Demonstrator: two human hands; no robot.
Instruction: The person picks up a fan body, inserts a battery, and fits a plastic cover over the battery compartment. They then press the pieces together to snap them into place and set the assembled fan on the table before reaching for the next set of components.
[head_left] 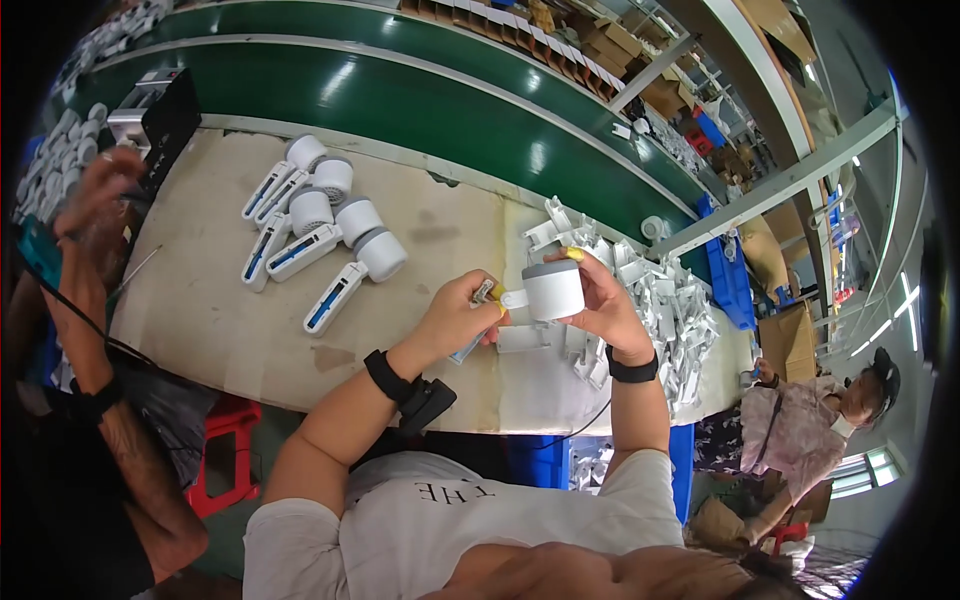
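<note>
My right hand (612,312) is closed around a white cylindrical head with a grey rim (555,292), part of a handheld device. A short white neck (513,299) points from it toward my left hand (460,318). That hand is closed on the device's handle end, mostly hidden by my fingers; a bluish strip (466,350) shows below them. Yellow coverings sit on some fingertips of both hands. To the left, several similar white devices (335,298) with grey-rimmed heads and blue strips in their handles lie on the table.
A heap of white plastic shell parts (660,320) lies right of my hands. Behind the table (400,165) runs a green conveyor belt (350,85). A co-worker's blurred hand (100,190) is at left, near a black machine (165,110). Another person (800,430) is at right.
</note>
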